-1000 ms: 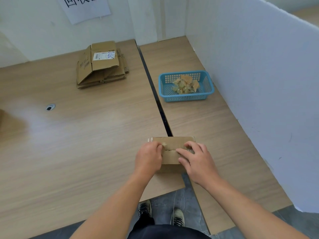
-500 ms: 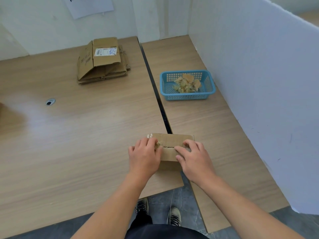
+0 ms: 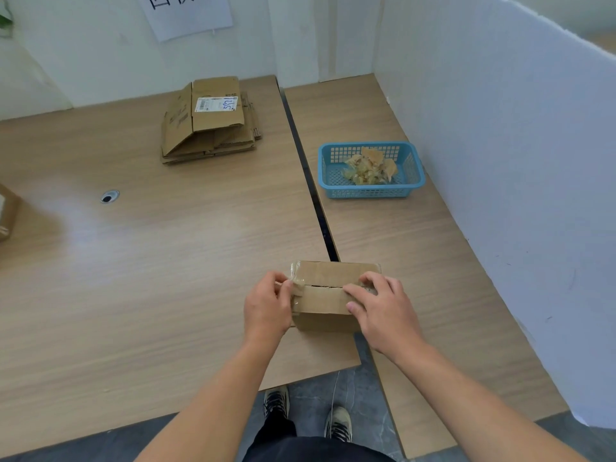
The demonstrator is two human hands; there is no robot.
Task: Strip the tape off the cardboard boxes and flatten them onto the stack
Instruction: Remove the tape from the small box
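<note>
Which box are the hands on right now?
The near box across the table gap: left hand pinches its tape, right hand presses its top. The far stack lies flat, untouched.

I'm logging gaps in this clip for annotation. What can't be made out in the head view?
Head view only:
1. Small box, right end: covered by the right hand.
2. Tape end: hidden in the left hand's grip.
3. Wall sign: cut off by the top edge.
4. Another box: cut by the left edge, blurred.
5. Label print on the stack: too small to read.
</note>
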